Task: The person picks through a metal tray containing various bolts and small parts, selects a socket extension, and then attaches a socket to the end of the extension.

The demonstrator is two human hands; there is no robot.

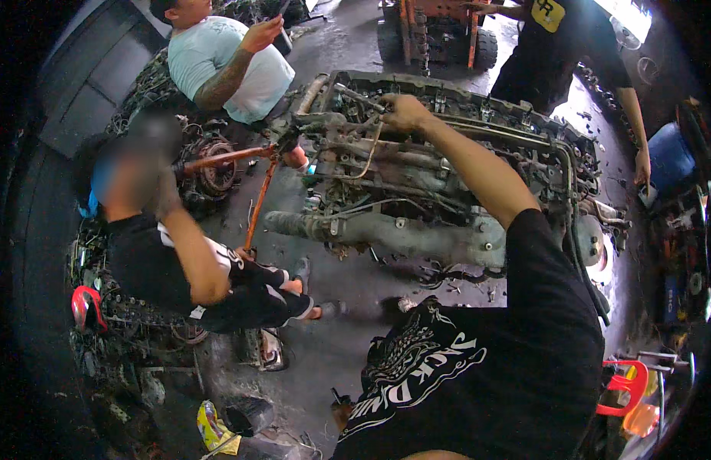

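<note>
My right hand (404, 113) reaches over a large inline engine (413, 227) and is closed around a metal wrench handle (356, 96), probably a ratchet. The tool lies across the upper left part of the engine, beside the exposed valve gear (442, 100). A thin bent metal pipe (374, 152) hangs just below my fingers. Long metal pipes (493, 129) run along the block to the right of my hand. Low beside my black shirt, a small dark brown shape (341, 411) may be part of my left hand; shadow and the shirt hide the rest.
A co-worker (160, 264) stands left beside an orange metal frame (260, 195). Another person in a pale shirt (229, 63) stands at the far left; a third (539, 63) stands far right. Orange machinery (439, 29) is behind the engine. Loose parts (456, 289) litter the floor.
</note>
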